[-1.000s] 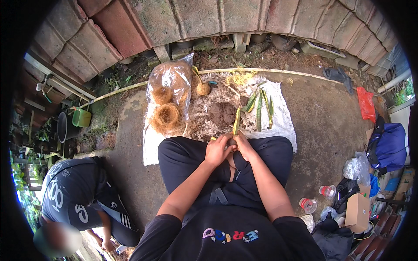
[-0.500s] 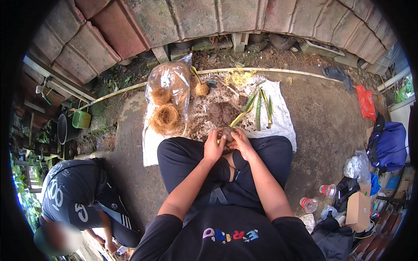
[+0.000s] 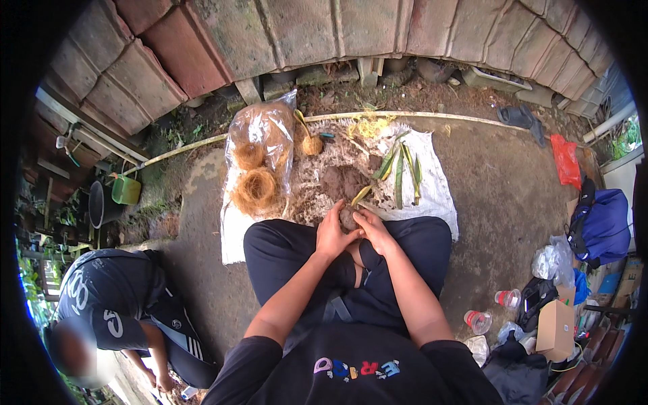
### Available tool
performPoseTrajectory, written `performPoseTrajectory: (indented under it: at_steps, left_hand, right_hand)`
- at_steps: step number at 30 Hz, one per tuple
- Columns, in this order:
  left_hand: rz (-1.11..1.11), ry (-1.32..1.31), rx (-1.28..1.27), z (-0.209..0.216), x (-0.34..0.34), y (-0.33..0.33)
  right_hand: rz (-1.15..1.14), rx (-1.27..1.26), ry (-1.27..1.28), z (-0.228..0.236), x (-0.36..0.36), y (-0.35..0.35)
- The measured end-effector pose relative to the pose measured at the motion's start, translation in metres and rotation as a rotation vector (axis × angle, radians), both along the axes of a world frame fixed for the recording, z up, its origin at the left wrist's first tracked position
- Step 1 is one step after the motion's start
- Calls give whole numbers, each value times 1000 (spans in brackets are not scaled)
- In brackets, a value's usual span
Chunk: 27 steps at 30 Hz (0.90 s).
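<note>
Between my legs, my left hand (image 3: 332, 233) and my right hand (image 3: 375, 231) are closed around a brown soil ball (image 3: 348, 218), cupping it from both sides. A yellow-edged leaf (image 3: 362, 196) sticks out beyond the ball, away from me; whether it is set in the ball I cannot tell. Just past my hands lies a heap of dark soil (image 3: 341, 181). Several long green leaves with yellow edges (image 3: 399, 172) lie to its right. On the left are a brown fibre nest (image 3: 255, 189) and a clear plastic bag (image 3: 280, 111) holding more fibre.
A white sack (image 3: 439, 182) spreads under everything, with a small fibre-wrapped plant ball (image 3: 312, 144) near its far edge. Another person (image 3: 128, 297) bends down at lower left. A cardboard box (image 3: 555, 329), plastic cups (image 3: 478, 321) and a blue bag (image 3: 603, 226) stand on the right.
Both hands have shifted their hold around the soil ball, and the leaf has turned to point more steeply away from me. The other person has leaned slightly.
</note>
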<state>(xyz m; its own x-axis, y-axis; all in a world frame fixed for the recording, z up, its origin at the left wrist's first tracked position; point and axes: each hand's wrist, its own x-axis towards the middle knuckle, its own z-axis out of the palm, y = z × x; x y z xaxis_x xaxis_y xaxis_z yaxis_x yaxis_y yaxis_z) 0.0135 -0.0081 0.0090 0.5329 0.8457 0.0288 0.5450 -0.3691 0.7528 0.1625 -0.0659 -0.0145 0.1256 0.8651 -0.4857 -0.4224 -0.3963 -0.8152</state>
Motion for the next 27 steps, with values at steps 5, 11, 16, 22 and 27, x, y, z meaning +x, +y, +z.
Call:
performPoseTrajectory:
  at_steps: [5,11,16,22,27]
  left_hand:
    - [4,27,-46,14,4,2]
    - [-16,75,146,17,0,-1]
    - [-67,107,167,13,-3,-4]
    - [-111,106,229,7,-4,-4]
    - [-146,118,227,6,-5,-4]
  right_hand:
    - [16,5,19,-11,4,0]
    - [44,-29,63,-2,2,0]
    - [82,-47,80,-8,1,-3]
    - [129,-75,28,-15,0,-3]
    - [144,-95,-52,-19,0,-5]
